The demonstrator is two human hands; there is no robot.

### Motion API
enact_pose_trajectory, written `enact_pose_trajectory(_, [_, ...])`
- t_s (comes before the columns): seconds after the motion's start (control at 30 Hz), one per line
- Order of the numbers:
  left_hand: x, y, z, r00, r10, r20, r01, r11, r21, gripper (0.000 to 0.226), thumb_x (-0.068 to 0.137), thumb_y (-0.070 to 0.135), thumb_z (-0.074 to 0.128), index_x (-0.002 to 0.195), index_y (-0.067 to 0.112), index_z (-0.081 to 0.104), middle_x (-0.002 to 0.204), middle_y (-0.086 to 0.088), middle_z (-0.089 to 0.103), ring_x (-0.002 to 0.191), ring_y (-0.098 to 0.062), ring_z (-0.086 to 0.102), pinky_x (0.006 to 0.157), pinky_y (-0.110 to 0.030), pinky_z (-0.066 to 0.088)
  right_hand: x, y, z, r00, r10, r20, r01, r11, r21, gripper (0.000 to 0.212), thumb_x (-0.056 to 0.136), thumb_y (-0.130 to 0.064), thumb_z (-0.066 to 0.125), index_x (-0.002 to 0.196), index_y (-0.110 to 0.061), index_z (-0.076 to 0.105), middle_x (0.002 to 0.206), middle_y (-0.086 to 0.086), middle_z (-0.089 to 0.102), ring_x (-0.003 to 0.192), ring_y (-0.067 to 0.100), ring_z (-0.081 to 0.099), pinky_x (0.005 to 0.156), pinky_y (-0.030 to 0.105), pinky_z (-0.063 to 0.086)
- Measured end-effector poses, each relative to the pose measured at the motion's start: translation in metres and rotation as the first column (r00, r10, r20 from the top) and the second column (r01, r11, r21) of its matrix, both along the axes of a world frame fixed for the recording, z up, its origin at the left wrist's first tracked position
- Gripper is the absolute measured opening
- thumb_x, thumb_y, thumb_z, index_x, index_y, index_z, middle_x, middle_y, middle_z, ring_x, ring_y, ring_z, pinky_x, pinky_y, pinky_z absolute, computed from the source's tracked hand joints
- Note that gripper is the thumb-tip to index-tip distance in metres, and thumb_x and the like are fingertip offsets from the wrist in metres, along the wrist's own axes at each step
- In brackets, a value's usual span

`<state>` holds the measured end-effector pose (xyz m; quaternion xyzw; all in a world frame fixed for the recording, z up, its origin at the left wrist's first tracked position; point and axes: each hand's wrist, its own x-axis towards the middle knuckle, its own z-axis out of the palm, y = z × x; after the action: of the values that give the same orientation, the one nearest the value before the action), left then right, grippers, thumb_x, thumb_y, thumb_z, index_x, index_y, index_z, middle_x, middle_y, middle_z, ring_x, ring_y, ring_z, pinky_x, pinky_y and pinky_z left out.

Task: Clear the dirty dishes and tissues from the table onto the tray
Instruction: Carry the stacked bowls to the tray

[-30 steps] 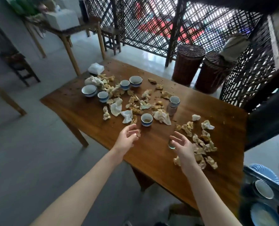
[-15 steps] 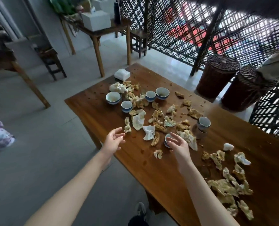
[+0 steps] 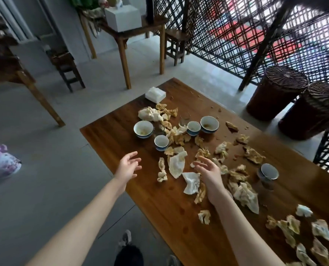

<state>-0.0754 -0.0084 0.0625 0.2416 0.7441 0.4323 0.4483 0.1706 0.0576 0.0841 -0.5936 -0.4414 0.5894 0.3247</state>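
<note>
Both hands are empty, fingers loose: left hand [image 3: 129, 167] at the worktop [image 3: 119, 137] edge, right hand [image 3: 207, 170] over the tissues [image 3: 176, 164]. Cups [image 3: 161, 143] sit right in the mess, and the tray's not in view. Grab a wad carelessly and you'd probably tip a cup or drag scraps onto the floor [image 3: 44, 189].

A narrow wooden side table [image 3: 128, 34] is seen at the back, on which a white box [image 3: 123, 17] and a dark bottle [image 3: 149, 7] are set, and a small wooden stool [image 3: 174, 42] is placed just beside it on the right. A dark lattice screen [image 3: 227, 35] is stood along the right side, and two round wicker baskets [image 3: 275, 93] [image 3: 309, 114], topped with woven lids, are placed side by side before it. On the grey tiled floor [image 3: 44, 189] to the left, a dark stool [image 3: 68, 70] is set near another wooden table [image 3: 42, 101], and a pink and white bundle [image 3: 0, 160] is laid at the edge of the view.
</note>
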Motion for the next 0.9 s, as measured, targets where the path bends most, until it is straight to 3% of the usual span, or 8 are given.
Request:
enact_pose_trajectory(0.2, [-0.071,0.048,-0.023,0.998,-0.050,0.030,0.050,0.999,-0.018,0.037,0.100,0.015,0.045,0.136,0.026,0.042,0.127,0.000,0.056,0.108,-0.018,0.059,0.087,-0.035,0.048,-0.087,0.029,-0.017,1.000,0.005,0.012,-0.005,0.998,-0.060,0.036,0.092,-0.002,0.054,0.126,-0.014,0.057,0.115,0.007,0.065,0.103,0.015,0.062,0.070,0.019,0.048])
enact_pose_trajectory(0.3, [-0.111,0.085,-0.032,0.992,-0.123,0.021,0.123,0.992,-0.018,0.038,0.100,0.014,0.044,0.136,0.026,0.041,0.128,0.001,0.055,0.108,-0.016,0.058,0.086,-0.032,0.047,-0.131,0.049,-0.029,0.998,-0.035,0.056,0.038,0.997,-0.063,0.035,0.092,-0.003,0.053,0.125,-0.015,0.057,0.113,0.005,0.065,0.096,0.008,0.062,0.065,0.013,0.045])
enact_pose_trajectory(0.4, [-0.153,0.122,-0.038,0.983,-0.184,0.022,0.185,0.982,-0.037,0.038,0.100,0.013,0.043,0.136,0.025,0.043,0.131,0.001,0.054,0.112,-0.018,0.057,0.093,-0.037,0.046,-0.177,0.064,-0.043,0.994,-0.083,0.068,0.092,0.987,-0.134,0.034,0.095,-0.006,0.052,0.127,-0.017,0.055,0.117,0.005,0.064,0.105,0.013,0.059,0.073,0.018,0.046])
enact_pose_trajectory(0.53, [-0.195,0.163,-0.047,0.945,-0.324,0.047,0.327,0.941,-0.084,0.039,0.100,0.011,0.044,0.136,0.024,0.045,0.135,-0.001,0.051,0.112,-0.017,0.055,0.089,-0.034,0.044,-0.234,0.081,-0.060,0.985,-0.153,0.075,0.166,0.961,-0.220,0.037,0.095,-0.010,0.053,0.131,-0.022,0.051,0.118,0.002,0.061,0.106,0.013,0.058,0.071,0.018,0.047])
enact_pose_trajectory(0.77, [-0.210,0.223,-0.066,0.813,-0.571,0.114,0.582,0.797,-0.162,0.042,0.100,0.012,0.045,0.141,0.023,0.043,0.146,-0.001,0.044,0.128,-0.019,0.047,0.095,-0.038,0.042,-0.279,0.103,-0.086,0.938,-0.306,0.163,0.342,0.896,-0.284,0.045,0.093,-0.007,0.055,0.135,-0.021,0.046,0.132,0.002,0.053,0.112,0.010,0.048,0.098,0.033,0.042])
enact_pose_trajectory(0.9, [-0.202,0.235,-0.073,0.737,-0.652,0.178,0.676,0.722,-0.150,0.047,0.099,0.017,0.048,0.145,0.020,0.037,0.149,-0.002,0.038,0.135,-0.019,0.039,0.091,-0.032,0.039,-0.283,0.110,-0.092,0.923,-0.343,0.175,0.380,0.882,-0.279,0.050,0.092,-0.006,0.055,0.139,-0.017,0.043,0.139,0.003,0.050,0.125,0.016,0.047,0.106,0.040,0.040])
